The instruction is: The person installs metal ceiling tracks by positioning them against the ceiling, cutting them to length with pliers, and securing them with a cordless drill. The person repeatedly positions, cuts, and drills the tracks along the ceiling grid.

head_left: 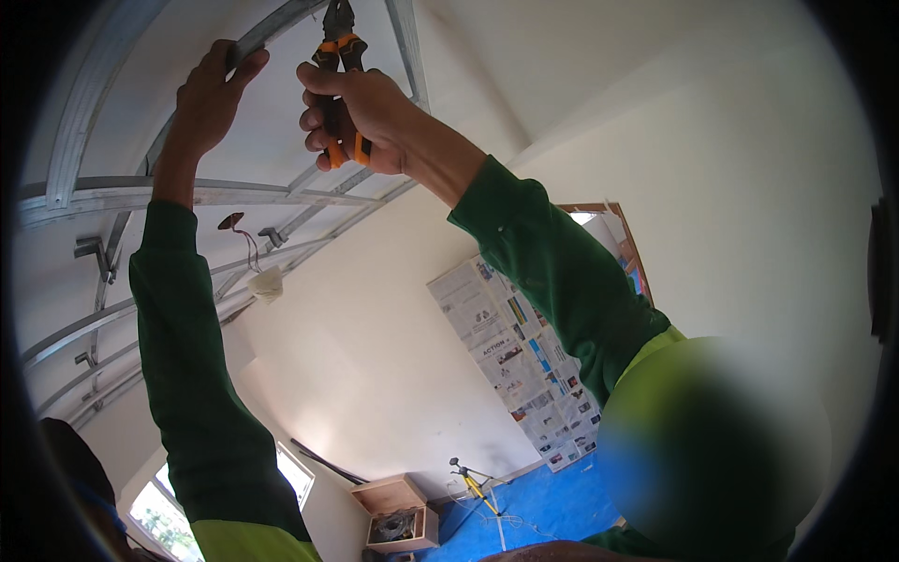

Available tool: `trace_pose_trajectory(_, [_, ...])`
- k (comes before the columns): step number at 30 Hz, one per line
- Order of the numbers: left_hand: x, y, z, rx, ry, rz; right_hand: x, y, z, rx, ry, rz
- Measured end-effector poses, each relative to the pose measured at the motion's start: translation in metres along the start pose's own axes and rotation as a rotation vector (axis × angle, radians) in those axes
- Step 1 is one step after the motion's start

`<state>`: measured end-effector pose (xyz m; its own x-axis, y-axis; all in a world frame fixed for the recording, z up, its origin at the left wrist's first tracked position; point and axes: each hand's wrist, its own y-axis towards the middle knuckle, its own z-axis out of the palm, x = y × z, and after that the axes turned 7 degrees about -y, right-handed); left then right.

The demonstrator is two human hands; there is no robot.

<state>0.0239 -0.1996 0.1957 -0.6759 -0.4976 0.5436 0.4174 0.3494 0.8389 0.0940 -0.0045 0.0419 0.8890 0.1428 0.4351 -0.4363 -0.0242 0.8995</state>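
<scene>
Both my arms, in green sleeves, reach up to a metal ceiling frame. My left hand (206, 103) is closed around a thin metal channel (276, 22), thumb against its near edge. In my right hand (370, 117) is a pair of pliers (327, 56) with black and orange handles, fingers wrapped round the grips. Their jaws point upward, just right of the channel. Whether the jaws touch or bite on anything cannot be made out. Other metal ceiling channels (89, 94) cross behind and to the left.
Wires hang from the ceiling with a pale wrapped bundle (266, 285). Below are a newspaper-covered panel (510, 351), a yellow tripod (482, 492), an open wooden box (393, 496) and blue floor sheeting (543, 510). A blurred round patch hides the lower right.
</scene>
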Motion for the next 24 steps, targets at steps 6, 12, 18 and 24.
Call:
trace_pose_trajectory(6, [0.001,0.001,0.003,-0.012,0.049,-0.007,-0.025,0.033,-0.003,-0.175,-0.182,-0.164])
trace_pose_trajectory(12, [0.000,0.001,0.003,0.009,0.051,-0.021,-0.062,0.105,0.005,-0.587,-0.443,-0.683])
trace_pose_trajectory(18, [0.005,0.002,0.003,0.010,0.041,-0.018,-0.066,0.119,0.014,-0.553,-0.386,-0.735])
trace_pose_trajectory(24, [0.008,0.003,-0.002,0.082,0.059,0.005,-0.074,0.044,0.002,-0.062,-0.422,-0.378])
